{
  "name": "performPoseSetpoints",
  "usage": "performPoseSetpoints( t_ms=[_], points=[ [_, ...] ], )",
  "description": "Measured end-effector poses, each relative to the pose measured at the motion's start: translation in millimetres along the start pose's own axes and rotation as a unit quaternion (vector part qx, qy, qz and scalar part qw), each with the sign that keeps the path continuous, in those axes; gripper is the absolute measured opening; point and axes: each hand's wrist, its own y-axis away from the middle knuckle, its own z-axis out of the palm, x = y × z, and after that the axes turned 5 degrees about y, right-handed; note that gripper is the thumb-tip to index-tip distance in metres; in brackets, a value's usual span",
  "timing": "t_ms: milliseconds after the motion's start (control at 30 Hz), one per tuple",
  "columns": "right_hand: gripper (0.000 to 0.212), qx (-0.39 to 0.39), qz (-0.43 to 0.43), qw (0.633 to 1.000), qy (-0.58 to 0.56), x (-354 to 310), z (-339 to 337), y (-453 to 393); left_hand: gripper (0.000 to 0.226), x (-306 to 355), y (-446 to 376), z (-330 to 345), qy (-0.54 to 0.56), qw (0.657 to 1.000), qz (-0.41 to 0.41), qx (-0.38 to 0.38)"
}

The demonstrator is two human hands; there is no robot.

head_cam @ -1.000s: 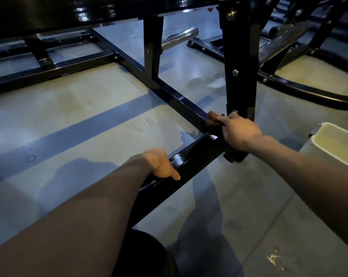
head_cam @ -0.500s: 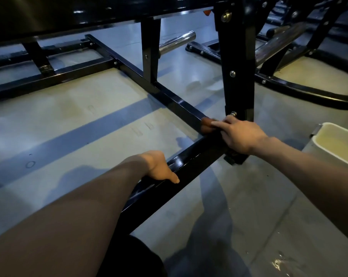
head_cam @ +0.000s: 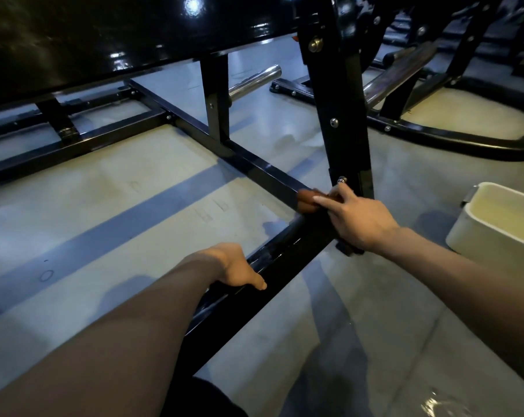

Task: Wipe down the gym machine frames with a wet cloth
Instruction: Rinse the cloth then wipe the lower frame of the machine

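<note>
Mid-wipe on the low black steel frame rail. Right hand pressing small brown damp cloth onto rail beside the black upright post, fingers extended. Left hand wrapped over nearer rail, bracing. Next, probably: slide cloth along rail; re-wet from white tub.

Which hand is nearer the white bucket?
Right. The right hand presses a brown cloth on the frame bar, just left of the white bucket; the left hand grips the bar farther left.
</note>
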Motion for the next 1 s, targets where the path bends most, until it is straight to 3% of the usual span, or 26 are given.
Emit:
performPoseSetpoints(
  t_ms=[100, 200, 367, 433, 533, 600, 700, 767, 900, 1000],
  points=[
    [0.046, -0.031, 0.125, 0.991, 0.044, 14, 2, -9, 0.064, 1, -3, 1, -0.006, 1.000, -0.001, 0.002],
    [0.047, -0.025, 0.119, 0.993, -0.002, -6, -1, -12, 0.064, 0, -5, 0, -0.005, 1.000, -0.003, -0.001],
    [0.050, -0.034, -0.126, 0.989, -0.071, -61, -12, 5, 0.071, 2, -3, 1, 0.003, 1.000, -0.011, -0.001],
    [0.048, 0.001, -0.165, 0.985, -0.050, -48, -4, 1, 0.069, 1, -2, 2, 0.001, 1.000, -0.011, -0.001],
    [0.044, 0.025, -0.015, 1.000, -0.007, -11, 4, -11, 0.067, 3, -1, 0, 0.001, 1.000, -0.012, 0.000],
    [0.042, -0.021, 0.109, 0.994, 0.017, 9, 4, -19, 0.063, 3, -1, 0, 0.002, 1.000, -0.014, -0.002],
    [0.041, -0.042, 0.175, 0.984, -0.013, 1, -7, -23, 0.063, 2, -2, -1, -0.004, 1.000, -0.014, -0.010],
    [0.043, -0.045, 0.145, 0.986, -0.065, -33, -15, -15, 0.067, 1, 0, -1, 0.000, 1.000, -0.016, -0.011],
    [0.044, -0.075, -0.045, 0.988, -0.124, -112, -36, 18, 0.052, 4, 1, -1, 0.011, 1.000, -0.002, -0.019],
    [0.047, -0.067, -0.129, 0.982, -0.119, -129, -34, 27, 0.063, 3, 1, 0, 0.021, 0.999, 0.024, -0.017]
  ],
)
